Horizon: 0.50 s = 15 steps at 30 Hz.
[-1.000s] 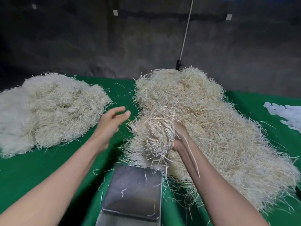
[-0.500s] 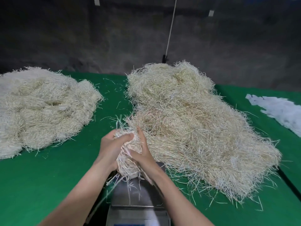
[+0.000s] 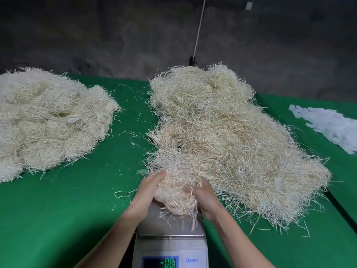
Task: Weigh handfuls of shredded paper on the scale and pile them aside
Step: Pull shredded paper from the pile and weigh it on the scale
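Both hands cup one handful of shredded paper [image 3: 176, 192] over the scale [image 3: 170, 235] at the near edge: left hand [image 3: 146, 192] and right hand [image 3: 204, 196] curl around it. The big pile [image 3: 231, 140] lies just right, the weighed pile [image 3: 48, 120] well left, with bare green surface [image 3: 67, 219] between them.

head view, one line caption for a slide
Left hand and right hand cup a handful of shredded paper over the digital scale, between left pile and right pile on a green table.
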Motion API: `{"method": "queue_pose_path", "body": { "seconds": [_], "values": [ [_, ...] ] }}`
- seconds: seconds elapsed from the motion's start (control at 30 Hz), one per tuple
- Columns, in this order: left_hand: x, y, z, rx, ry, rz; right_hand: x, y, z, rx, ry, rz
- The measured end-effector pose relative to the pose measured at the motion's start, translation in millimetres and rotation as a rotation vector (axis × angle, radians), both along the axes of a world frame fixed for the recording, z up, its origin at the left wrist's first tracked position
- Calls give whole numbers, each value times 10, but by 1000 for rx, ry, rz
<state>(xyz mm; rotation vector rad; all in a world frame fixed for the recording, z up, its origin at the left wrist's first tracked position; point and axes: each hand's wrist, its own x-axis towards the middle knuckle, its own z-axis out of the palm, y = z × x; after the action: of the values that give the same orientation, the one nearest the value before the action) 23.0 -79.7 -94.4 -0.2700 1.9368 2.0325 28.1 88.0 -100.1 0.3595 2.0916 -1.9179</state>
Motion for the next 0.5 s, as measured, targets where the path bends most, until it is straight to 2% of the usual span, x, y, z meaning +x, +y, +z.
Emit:
{"method": "queue_pose_path", "body": {
  "seconds": [0.13, 0.27, 0.4, 0.5],
  "values": [
    [65, -92, -178, -269, 182, -22, 47, 91, -129, 230, 81, 97],
    [124, -98, -245, -265, 284, 72, 91, 169, -161, 393, 187, 214],
    [200, -139, -318, -280, 380, 53, 88, 191, -169, 346, 262, 190],
    [233, -201, -393, -567, 475, -30, 93, 173, -163, 365, 300, 205]
  ]
}}
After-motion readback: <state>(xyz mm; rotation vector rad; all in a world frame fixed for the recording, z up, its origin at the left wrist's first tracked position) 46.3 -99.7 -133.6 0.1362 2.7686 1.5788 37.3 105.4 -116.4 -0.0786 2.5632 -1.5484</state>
